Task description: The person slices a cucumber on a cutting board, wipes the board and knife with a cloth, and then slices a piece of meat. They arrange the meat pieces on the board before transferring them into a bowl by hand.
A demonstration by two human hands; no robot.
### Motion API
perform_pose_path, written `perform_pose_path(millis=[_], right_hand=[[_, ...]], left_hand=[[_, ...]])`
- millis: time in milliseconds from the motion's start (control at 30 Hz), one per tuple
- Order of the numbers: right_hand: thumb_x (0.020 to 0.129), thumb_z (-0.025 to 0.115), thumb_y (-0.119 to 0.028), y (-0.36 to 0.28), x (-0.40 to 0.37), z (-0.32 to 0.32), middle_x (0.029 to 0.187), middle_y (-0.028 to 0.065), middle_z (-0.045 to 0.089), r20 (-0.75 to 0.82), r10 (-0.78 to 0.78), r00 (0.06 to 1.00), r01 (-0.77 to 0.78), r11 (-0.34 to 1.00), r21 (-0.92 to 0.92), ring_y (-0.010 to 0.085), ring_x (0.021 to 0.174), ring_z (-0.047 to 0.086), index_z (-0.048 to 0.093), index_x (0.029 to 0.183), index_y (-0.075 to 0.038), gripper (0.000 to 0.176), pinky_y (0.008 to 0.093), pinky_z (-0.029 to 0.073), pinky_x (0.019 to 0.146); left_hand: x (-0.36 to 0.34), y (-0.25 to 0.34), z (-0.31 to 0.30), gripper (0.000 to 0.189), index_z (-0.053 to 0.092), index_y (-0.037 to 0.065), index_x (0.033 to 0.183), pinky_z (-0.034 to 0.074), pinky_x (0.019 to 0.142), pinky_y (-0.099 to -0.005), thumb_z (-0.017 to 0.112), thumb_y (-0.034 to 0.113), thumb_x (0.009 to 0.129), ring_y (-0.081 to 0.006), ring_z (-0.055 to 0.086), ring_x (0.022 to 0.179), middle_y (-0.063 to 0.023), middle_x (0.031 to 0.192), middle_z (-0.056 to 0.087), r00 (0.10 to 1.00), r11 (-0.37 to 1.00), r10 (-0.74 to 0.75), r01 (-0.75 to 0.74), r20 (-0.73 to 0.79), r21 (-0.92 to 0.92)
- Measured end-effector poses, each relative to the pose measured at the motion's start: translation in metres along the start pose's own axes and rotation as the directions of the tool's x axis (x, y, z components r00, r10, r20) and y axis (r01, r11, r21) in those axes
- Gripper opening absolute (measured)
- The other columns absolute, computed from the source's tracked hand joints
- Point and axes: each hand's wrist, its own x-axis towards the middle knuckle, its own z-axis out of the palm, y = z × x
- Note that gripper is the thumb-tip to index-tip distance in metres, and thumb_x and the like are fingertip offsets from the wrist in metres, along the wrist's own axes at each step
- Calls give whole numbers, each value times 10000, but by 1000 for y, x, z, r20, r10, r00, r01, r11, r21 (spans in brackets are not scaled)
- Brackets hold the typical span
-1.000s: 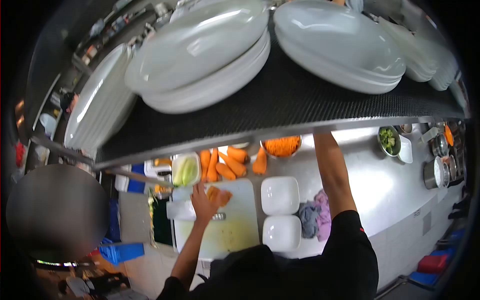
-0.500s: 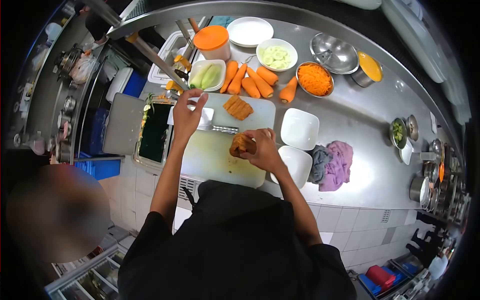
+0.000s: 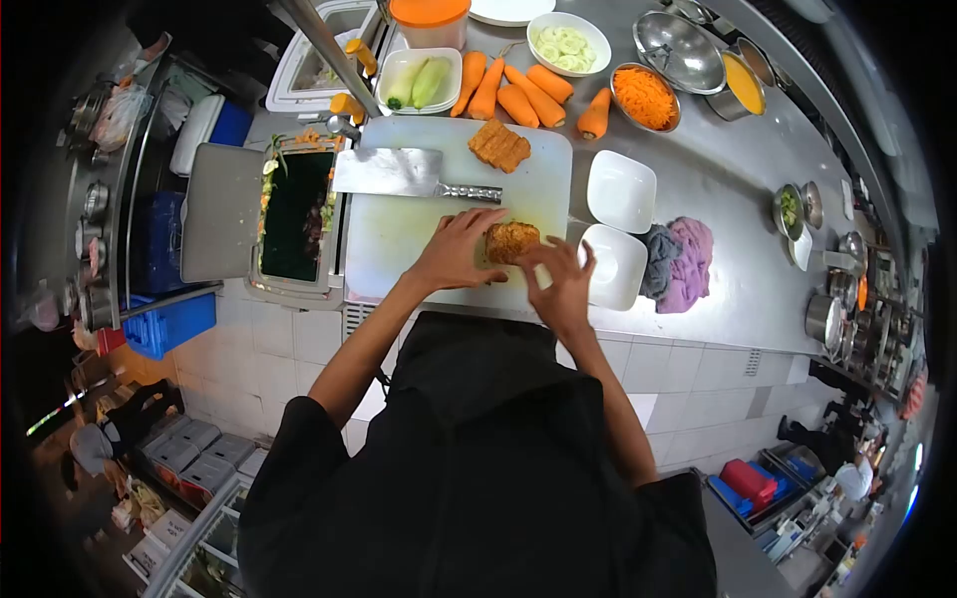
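A browned, crisp-looking block of food lies on the white cutting board. My left hand is at its left side, fingers spread and curved around that edge. At the block's right edge is my right hand, its thumb and fingertips touching or very close, the other fingers apart. Further up the board sits a second browned block, scored across its top. A cleaver with a metal handle lies flat between that block and my left hand.
Right of the board stand two white bowls and crumpled grey and purple cloths. Carrots, shredded carrot and sliced cucumber line the back. A scrap-edged dark bin adjoins the board's left side.
My left hand has come down from the upper left to the block's side. The block, earlier gripped and tilted in my right hand, now lies flat with that hand's fingers looser. The view has shifted.
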Motion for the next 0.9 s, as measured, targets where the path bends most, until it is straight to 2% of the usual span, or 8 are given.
perform_pose_path(millis=[67, 167, 300, 400, 467, 600, 700, 900], right_hand=[[841, 710, -78, 8, 8, -12, 1075, 64, 692, -98, 178, 979, -177, 984, 18, 278, 1094, 614, 691, 965, -120, 132, 495, 325, 1047], [868, 677, -64, 24, 23, -24, 1072, 117, 691, -185, 243, 952, -232, 969, 82, 312, 1026, 638, 682, 992, -85, 126, 432, 437, 920], [887, 670, -89, -13, 67, -28, 972, 171, 713, 15, 275, 961, -269, 927, 260, 339, 922, 686, 674, 1037, -36, 159, 419, 520, 827], [880, 657, -92, -25, 102, 18, 943, 191, 710, 136, 61, 989, -99, 951, 293, 315, 913, 698, 662, 1029, -7, 172, 409, 535, 819], [835, 691, -112, -19, 121, 69, 970, 205, 679, 276, -107, 955, 88, 993, 82, 354, 887, 685, 581, 1136, -14, 335, 425, 536, 819], [774, 735, -155, -33, 139, 135, 1009, 219, 628, 483, -119, 868, 321, 875, -361, 404, 857, 660, 459, 1235, -37, 550, 474, 532, 807], [720, 754, -162, -34, 141, 153, 1057, 229, 589, 482, -73, 873, 267, 899, -348, 442, 839, 639, 379, 1277, -41, 682, 509, 527, 803], [790, 635, -138, -59, 102, 36, 802, 236, 627, 512, 117, 851, -159, 987, 39, 388, 763, 645, 527, 1146, -33, 386, 456, 502, 706]], left_hand=[[3, -6, 9, 813, 517, 153, 1355, 380, 1023, -441, 834, 427, 658, -288, 513, 1234, -93, 1334, 547, 992, 991, 129, -129, 14, 26], [2, -22, 25, 734, 554, 146, 1283, 406, 974, -423, 826, 361, 637, -297, 560, 1143, -98, 1237, 587, 996, 995, 90, -89, -12, 44], [-35, -10, 1, 664, 579, 141, 1219, 433, 908, -407, 817, 310, 621, -306, 597, 1038, -104, 1126, 617, 996, 999, 3, 2, -90, 50], [-75, -21, -29, 635, 602, 118, 1192, 468, 887, -413, 821, 268, 616, -324, 611, 1017, -120, 1087, 628, 968, 992, -117, 126, -224, 27], [-102, -30, -44, 628, 611, 111, 1192, 486, 861, -434, 803, 272, 615, -322, 594, 1030, -116, 1083, 619, 935, 984, -177, 179, -306, -24], [-131, -39, -66, 572, 617, 57, 1167, 500, 905, -409, 789, 189, 638, -324, 618, 1014, -137, 1075, 628, 897, 953, -299, 297, -325, -56], [-140, -36, -75, 568, 615, 56, 1167, 500, 904, -409, 792, 197, 646, -318, 620, 1013, -132, 1077, 629, 885, 953, -302, 277, -355, -122], [-147, -44, -72, 580, 617, 59, 1165, 501, 897, -399, 815, 203, 639, -309, 622, 1013, -123, 1071, 631, 856, 940, -341, 310, -389, -142]])
